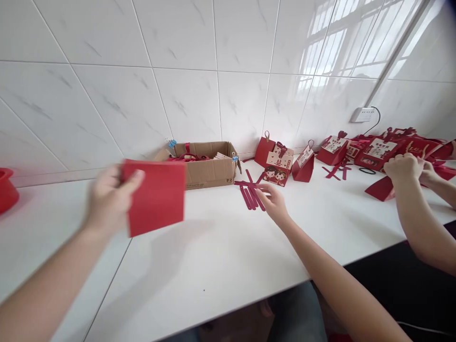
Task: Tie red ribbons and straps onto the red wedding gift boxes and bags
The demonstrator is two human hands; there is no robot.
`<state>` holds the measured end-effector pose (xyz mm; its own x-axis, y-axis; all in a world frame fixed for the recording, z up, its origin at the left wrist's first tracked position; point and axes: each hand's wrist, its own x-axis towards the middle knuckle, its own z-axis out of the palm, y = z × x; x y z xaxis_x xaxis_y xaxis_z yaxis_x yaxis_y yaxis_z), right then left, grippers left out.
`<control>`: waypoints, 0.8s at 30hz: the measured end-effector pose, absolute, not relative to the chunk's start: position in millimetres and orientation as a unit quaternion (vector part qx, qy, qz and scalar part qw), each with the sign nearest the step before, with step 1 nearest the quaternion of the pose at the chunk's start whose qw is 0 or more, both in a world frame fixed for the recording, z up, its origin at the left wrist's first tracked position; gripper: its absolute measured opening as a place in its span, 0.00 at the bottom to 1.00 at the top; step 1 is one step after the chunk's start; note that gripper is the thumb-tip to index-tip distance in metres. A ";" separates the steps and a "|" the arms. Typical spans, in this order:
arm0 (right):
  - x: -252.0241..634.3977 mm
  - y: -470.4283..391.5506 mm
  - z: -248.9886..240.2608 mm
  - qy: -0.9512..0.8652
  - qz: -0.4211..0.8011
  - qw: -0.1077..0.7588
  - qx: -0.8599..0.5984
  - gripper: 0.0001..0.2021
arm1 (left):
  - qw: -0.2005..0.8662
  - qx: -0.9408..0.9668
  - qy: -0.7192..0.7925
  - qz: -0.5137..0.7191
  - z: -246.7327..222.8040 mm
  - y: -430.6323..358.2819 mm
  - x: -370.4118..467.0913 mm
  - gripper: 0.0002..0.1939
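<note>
My left hand (110,194) grips a flat red piece of card (158,197) by its left edge, thumb in front, and holds it up above the table. The hand is slightly smeared by motion. My right hand (273,202) reaches to a small pile of dark red straps (251,195) with slotted ends, fingertips pinched on one of them. Behind the straps stand a few finished-looking red gift boxes, one with two cartoon figures (278,168) on its front.
An open cardboard box (210,172) with red pieces inside stands against the tiled wall. A red tub (6,190) is at the far left. At right, a co-worker's hands (406,168) handle a red box near a heap of red boxes (381,149). A power socket (362,114) is above.
</note>
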<state>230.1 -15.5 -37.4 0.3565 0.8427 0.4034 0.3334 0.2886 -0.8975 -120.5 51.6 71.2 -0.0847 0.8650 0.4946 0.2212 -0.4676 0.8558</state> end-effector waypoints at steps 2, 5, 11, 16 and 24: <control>206.2 -4.2 -16.3 -0.543 0.272 0.644 -0.465 0.22 | 0.407 0.596 0.385 0.575 56.2 46.6 -69.8 0.17; 184.4 7.8 -1.8 -0.583 0.330 0.645 -0.367 0.39 | 0.488 0.591 0.315 0.560 33.4 41.8 -8.9 0.16; 190.5 10.5 -23.9 -0.520 0.385 0.687 -0.330 0.40 | 0.538 0.595 0.302 0.516 -1.3 43.4 27.9 0.18; 195.5 10.3 -33.1 -0.530 0.369 0.673 -0.361 0.18 | 0.510 0.617 0.318 0.509 -9.6 46.8 23.8 0.18; 190.8 7.0 -31.2 -0.507 0.387 0.676 -0.370 0.15 | 0.487 0.661 0.314 0.477 -7.7 47.2 24.4 0.12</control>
<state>190.8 7.0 -31.2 0.1858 0.8979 0.3991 -0.1481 0.4271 -0.8920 24.4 47.2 -7.7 0.3480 0.8799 0.3236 -0.0488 -0.3277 0.9435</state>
